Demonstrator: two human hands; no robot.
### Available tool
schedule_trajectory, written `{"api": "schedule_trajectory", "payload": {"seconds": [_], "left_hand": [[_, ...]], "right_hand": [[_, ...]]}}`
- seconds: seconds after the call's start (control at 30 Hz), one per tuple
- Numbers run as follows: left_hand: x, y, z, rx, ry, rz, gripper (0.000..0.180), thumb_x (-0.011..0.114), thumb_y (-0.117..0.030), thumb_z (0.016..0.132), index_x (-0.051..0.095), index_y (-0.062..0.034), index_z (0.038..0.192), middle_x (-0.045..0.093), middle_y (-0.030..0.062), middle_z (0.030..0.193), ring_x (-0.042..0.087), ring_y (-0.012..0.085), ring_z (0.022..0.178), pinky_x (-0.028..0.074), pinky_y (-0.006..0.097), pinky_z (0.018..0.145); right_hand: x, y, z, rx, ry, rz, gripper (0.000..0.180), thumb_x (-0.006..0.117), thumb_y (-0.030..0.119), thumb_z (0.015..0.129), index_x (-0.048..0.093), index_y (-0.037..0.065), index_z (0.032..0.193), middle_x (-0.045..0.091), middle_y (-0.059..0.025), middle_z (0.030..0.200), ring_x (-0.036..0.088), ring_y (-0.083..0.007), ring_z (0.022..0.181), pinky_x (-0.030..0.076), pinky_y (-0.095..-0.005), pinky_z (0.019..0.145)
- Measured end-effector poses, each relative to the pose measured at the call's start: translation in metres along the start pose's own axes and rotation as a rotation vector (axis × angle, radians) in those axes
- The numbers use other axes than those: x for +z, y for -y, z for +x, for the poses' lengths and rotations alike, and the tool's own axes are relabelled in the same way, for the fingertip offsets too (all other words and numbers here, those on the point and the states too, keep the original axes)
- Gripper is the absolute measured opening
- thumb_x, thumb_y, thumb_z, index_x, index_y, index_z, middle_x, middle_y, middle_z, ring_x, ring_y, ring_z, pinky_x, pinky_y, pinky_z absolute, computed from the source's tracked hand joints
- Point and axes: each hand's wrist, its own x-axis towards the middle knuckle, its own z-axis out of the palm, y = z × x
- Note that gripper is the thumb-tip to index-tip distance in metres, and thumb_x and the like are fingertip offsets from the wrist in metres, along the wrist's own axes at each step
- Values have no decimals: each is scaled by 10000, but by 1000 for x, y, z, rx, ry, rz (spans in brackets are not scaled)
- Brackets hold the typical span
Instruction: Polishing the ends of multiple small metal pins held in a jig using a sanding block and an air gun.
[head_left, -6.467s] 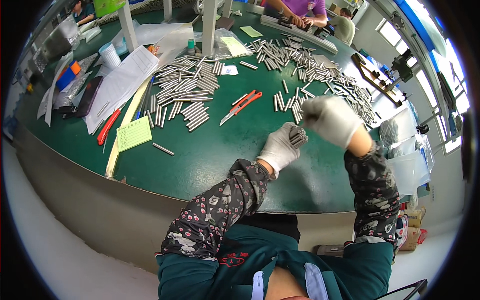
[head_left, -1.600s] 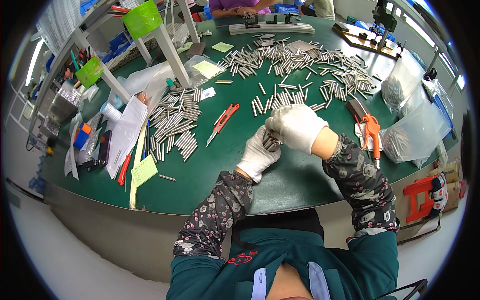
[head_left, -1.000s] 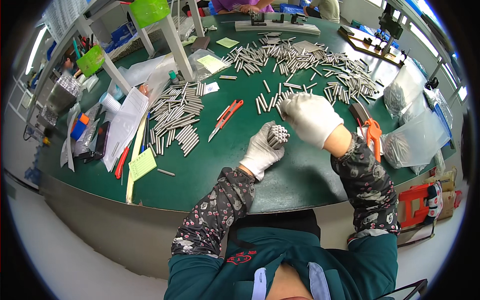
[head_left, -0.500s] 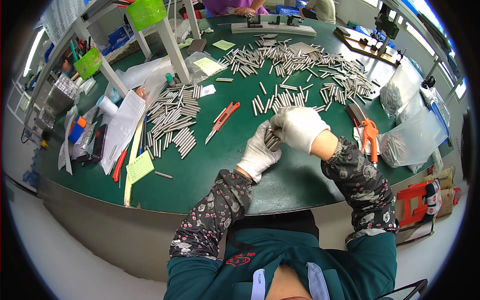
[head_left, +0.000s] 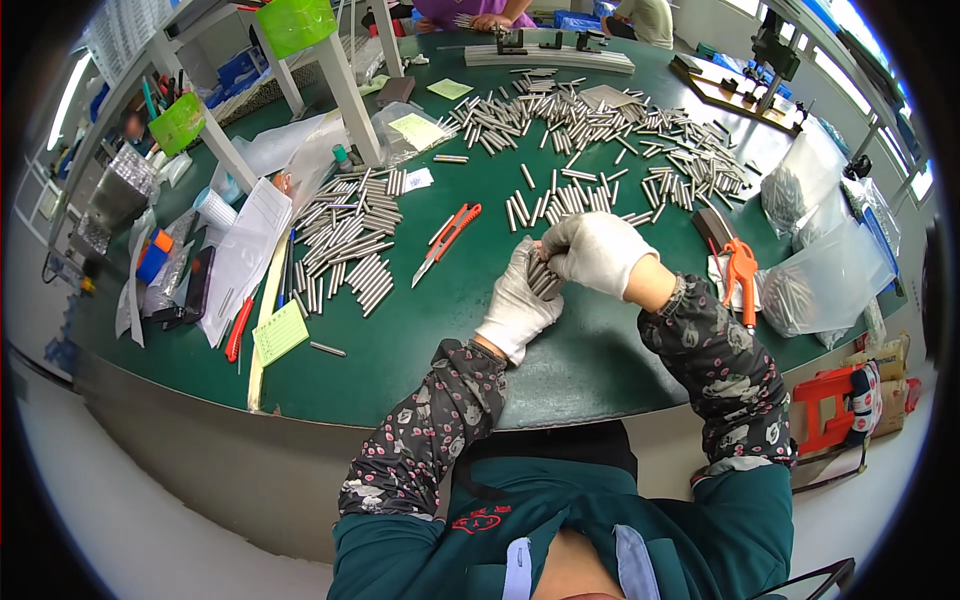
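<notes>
My left hand [head_left: 520, 305], in a white glove, is closed round a bundle of short metal pins [head_left: 543, 281] above the green table. The gloved right hand [head_left: 603, 255] meets it from the right, with its fingers pinched at the bundle's upper end. Whatever lies between those right fingertips is hidden. Just beyond my hands lies a loose group of metal pins [head_left: 575, 197], and a larger heap of pins [head_left: 590, 118] spreads farther back. An orange utility knife [head_left: 447, 243] rests left of my hands, with another pile of pins [head_left: 345, 225] beyond it.
On the right are an orange air gun [head_left: 740, 275] and clear bags of pins [head_left: 800, 290]. A grey shelf leg [head_left: 345, 100], papers [head_left: 245, 245], a yellow note [head_left: 281, 334] and a red-handled tool [head_left: 239, 330] occupy the left. Across the table a person in purple [head_left: 470, 12] works.
My right hand has shifted very slightly, with its fingers staying at the top of the bundle. The left hand keeps its grip, and the pins on the table look unmoved.
</notes>
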Motion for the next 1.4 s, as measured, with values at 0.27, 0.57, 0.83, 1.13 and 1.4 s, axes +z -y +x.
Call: {"api": "schedule_trajectory", "payload": {"seconds": [0.27, 0.57, 0.83, 1.13, 1.4], "left_hand": [[2, 8, 0, -10, -17, -56, 704, 655, -100, 641, 314, -88, 1257, 555, 100, 1067, 581, 238, 954, 464, 303, 826], [-3, -10, 2, -151, 8, -168, 623, 638, -69, 630, 393, -58, 1202, 581, 66, 991, 575, 151, 883, 459, 259, 806], [-2, -19, 5, -268, -55, -373, 538, 597, 3, 658, 422, -30, 1166, 594, 41, 954, 565, 101, 875, 445, 223, 785], [4, 11, 4, -66, -28, -454, 523, 585, 20, 684, 414, -30, 1175, 569, 43, 993, 540, 90, 900, 439, 226, 795], [12, 21, 10, 68, -34, -386, 533, 590, 25, 681, 409, -32, 1179, 560, 40, 1000, 530, 85, 909, 435, 224, 799]], "right_hand": [[7, 7, 5, -19, 11, -276, 114, 585, 162, 720, 625, 74, 781, 614, -130, 729, 598, -308, 701, 476, -383, 641], [-14, 12, 6, 20, -61, -75, 157, 564, 172, 730, 623, 67, 830, 623, -144, 799, 603, -302, 776, 474, -372, 702], [-26, 33, 29, 11, -200, 370, 93, 551, -20, 737, 587, -32, 822, 620, -96, 750, 607, -142, 683, 485, -250, 637], [101, 89, 60, -73, 229, 271, 173, 553, 116, 704, 643, 68, 843, 635, -129, 761, 618, -279, 737, 488, -331, 699], [30, 73, 18, -272, -387, 249, 104, 555, 102, 752, 599, 79, 844, 612, -123, 739, 602, -287, 685, 483, -369, 625]]}}
